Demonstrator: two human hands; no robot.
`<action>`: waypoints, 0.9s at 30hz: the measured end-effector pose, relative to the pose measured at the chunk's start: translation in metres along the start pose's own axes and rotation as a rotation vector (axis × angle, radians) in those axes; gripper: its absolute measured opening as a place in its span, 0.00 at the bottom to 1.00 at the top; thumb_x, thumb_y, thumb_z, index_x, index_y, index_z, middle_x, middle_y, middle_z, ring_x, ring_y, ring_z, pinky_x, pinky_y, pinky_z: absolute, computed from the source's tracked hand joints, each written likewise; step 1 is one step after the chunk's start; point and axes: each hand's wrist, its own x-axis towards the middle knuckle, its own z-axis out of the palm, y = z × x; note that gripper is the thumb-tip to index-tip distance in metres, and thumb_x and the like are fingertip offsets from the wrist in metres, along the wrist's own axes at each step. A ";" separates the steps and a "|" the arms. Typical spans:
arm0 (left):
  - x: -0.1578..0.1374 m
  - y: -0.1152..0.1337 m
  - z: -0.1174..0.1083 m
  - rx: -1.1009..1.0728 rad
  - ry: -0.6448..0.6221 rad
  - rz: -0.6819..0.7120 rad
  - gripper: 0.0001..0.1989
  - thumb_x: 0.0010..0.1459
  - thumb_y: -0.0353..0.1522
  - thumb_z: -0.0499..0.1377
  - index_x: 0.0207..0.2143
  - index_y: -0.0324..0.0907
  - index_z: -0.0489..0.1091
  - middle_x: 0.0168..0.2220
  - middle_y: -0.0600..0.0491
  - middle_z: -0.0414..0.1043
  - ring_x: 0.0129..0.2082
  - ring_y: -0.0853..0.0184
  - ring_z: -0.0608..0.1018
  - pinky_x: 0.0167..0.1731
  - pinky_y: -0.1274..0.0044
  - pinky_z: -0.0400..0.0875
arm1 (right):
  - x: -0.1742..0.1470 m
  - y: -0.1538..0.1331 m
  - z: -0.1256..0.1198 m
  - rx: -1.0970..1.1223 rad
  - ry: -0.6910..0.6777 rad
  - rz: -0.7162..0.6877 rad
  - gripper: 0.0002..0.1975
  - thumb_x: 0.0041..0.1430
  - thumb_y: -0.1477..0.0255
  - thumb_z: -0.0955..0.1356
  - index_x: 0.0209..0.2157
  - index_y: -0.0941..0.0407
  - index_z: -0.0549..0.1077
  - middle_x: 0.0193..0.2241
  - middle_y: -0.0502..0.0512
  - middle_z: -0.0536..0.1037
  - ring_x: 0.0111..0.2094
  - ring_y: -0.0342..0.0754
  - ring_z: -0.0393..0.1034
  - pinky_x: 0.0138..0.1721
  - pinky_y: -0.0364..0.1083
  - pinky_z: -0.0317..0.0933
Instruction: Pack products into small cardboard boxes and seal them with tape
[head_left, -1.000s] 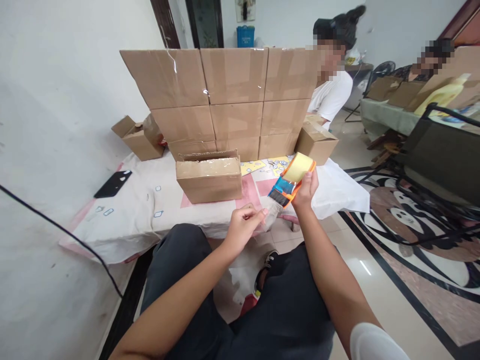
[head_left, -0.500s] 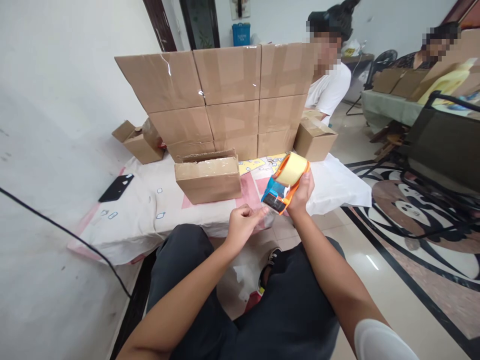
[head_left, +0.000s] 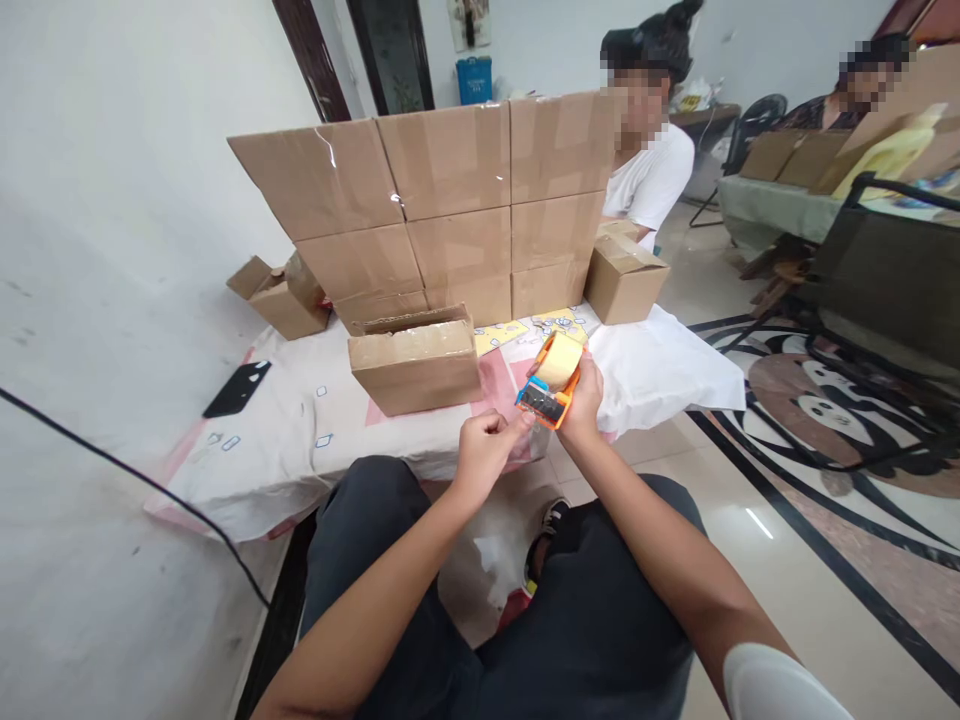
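An orange and blue tape dispenser (head_left: 556,385) with a yellowish roll is gripped in my right hand (head_left: 585,402), its cutting end tilted down to the left. My left hand (head_left: 489,447) pinches close to that end, thumb and forefinger together. Clear tape seems to lie between the fingertips and the dispenser, though it is hard to make out. Just beyond my left hand a narrow cardboard box (head_left: 414,372) stands on the cloth-covered table (head_left: 277,460), with a gap showing behind its taped top edge.
Behind the box rises a wall of joined cardboard panels (head_left: 457,160). Small cartons stand at its left (head_left: 289,300) and right (head_left: 626,280). A black phone-like slab (head_left: 237,389) lies on the left. A person in white (head_left: 660,175) sits behind the panels; a chair (head_left: 885,270) stands at right.
My right hand has brought the tape dispenser slightly left and down, turning it so its blade end faces me more. My left hand stays nearly in place, still pinching.
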 end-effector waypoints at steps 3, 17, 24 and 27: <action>0.003 -0.001 -0.002 0.026 0.000 -0.014 0.32 0.50 0.55 0.62 0.14 0.44 0.49 0.16 0.61 0.46 0.20 0.75 0.54 0.22 0.77 0.46 | -0.001 0.007 -0.002 -0.078 0.105 0.002 0.13 0.60 0.60 0.64 0.26 0.53 0.63 0.21 0.45 0.68 0.22 0.43 0.66 0.27 0.43 0.65; 0.012 -0.009 -0.011 0.093 -0.049 -0.012 0.35 0.48 0.58 0.63 0.14 0.44 0.47 0.16 0.61 0.44 0.20 0.74 0.52 0.22 0.76 0.44 | -0.001 -0.009 0.011 -0.193 0.114 -0.116 0.12 0.62 0.68 0.61 0.25 0.55 0.66 0.21 0.45 0.65 0.25 0.42 0.64 0.30 0.42 0.64; 0.013 -0.007 -0.014 0.134 -0.053 0.038 0.33 0.49 0.53 0.64 0.14 0.44 0.47 0.17 0.61 0.45 0.21 0.74 0.54 0.24 0.76 0.46 | -0.003 -0.003 0.011 -0.128 0.105 -0.055 0.12 0.62 0.70 0.59 0.28 0.56 0.68 0.22 0.46 0.70 0.23 0.42 0.65 0.29 0.42 0.65; 0.010 -0.008 -0.011 0.163 -0.038 0.045 0.32 0.49 0.51 0.65 0.14 0.43 0.49 0.17 0.61 0.46 0.21 0.74 0.54 0.24 0.76 0.46 | -0.004 -0.004 0.007 -0.151 0.112 -0.034 0.12 0.64 0.68 0.60 0.27 0.56 0.68 0.22 0.46 0.70 0.22 0.42 0.64 0.28 0.42 0.64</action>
